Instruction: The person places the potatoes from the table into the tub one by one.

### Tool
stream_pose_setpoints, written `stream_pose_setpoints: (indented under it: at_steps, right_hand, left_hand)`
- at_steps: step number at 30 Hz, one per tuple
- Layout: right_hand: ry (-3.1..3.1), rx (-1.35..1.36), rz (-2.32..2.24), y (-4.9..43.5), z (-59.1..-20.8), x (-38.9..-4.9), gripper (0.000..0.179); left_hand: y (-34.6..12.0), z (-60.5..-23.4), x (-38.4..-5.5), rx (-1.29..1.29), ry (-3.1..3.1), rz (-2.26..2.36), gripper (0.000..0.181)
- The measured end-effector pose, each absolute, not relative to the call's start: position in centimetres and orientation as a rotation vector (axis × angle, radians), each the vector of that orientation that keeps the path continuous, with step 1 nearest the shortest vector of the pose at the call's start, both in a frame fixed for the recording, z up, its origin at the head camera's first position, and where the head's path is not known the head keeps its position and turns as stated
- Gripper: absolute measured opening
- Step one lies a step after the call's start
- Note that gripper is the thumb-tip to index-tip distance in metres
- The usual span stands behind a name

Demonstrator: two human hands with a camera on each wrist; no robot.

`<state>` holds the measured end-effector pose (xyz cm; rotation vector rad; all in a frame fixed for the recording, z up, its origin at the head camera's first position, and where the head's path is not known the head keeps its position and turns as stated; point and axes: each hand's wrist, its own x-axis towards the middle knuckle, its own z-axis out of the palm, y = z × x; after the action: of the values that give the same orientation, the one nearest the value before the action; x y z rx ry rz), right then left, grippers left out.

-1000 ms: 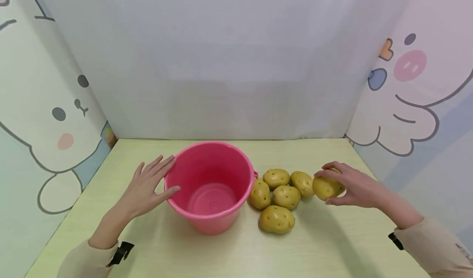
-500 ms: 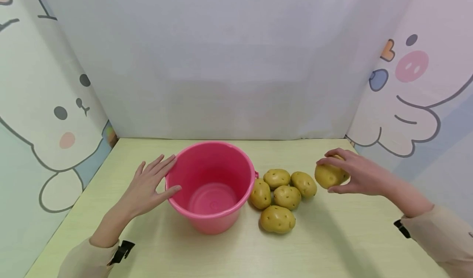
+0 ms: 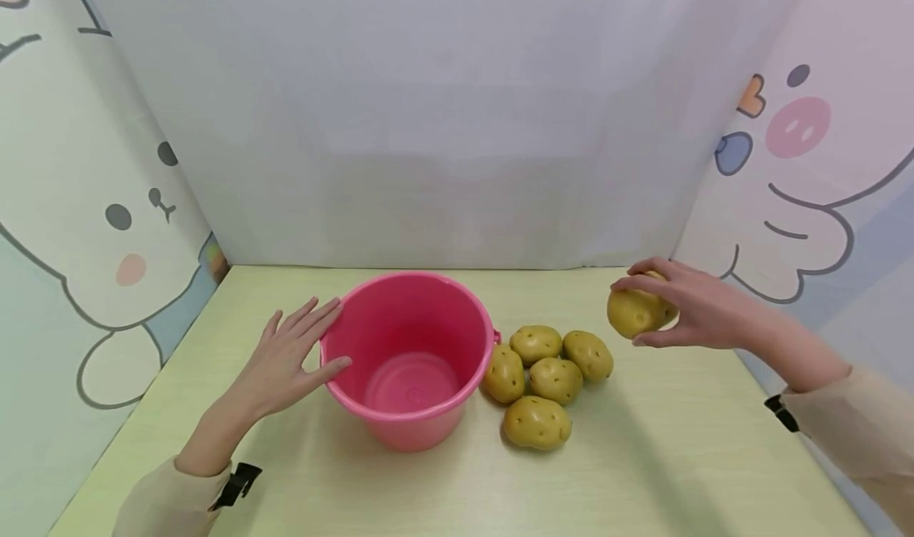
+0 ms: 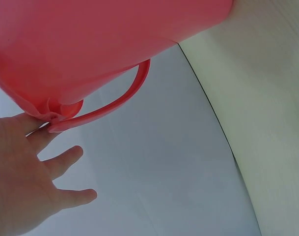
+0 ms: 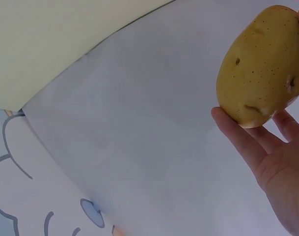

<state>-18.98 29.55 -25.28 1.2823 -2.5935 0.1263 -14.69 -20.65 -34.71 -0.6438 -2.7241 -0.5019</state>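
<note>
A pink bucket (image 3: 428, 434) stands upright on the table, its inside bare down to the bottom. My left hand (image 3: 286, 366) lies at its left rim with fingers spread and straight, the thumb reaching over the edge. From the left wrist, the bucket's handle (image 4: 110, 107) hangs beside those fingers. My right hand (image 3: 703, 307) grips a yellow potato (image 3: 635, 312) between thumb and fingers, raised above the right side of the table. In the right wrist view, fingertips (image 5: 223, 118) press against the potato's lower end.
Several more potatoes (image 3: 554, 381) lie in a cluster just right of the bucket; one potato (image 3: 537, 423) sits nearest the front. A pale wall (image 3: 443, 124) closes off the table's (image 3: 371, 497) back, and cartoon-printed sheets (image 3: 828, 204) flank both sides.
My right hand has lifted the potato up and slightly right, farther from the cluster. The left hand stays at the bucket's rim.
</note>
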Motion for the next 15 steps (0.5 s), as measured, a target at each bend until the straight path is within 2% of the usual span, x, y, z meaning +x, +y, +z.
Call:
stream_pose_setpoints:
  at_steps: [15]
  right_hand:
    - [-2.641,1.294,0.130,27.6,-22.7,-20.1,0.058]
  left_hand:
    - [-20.7,-34.6,-14.7,-0.642,-2.728,-0.505,0.074]
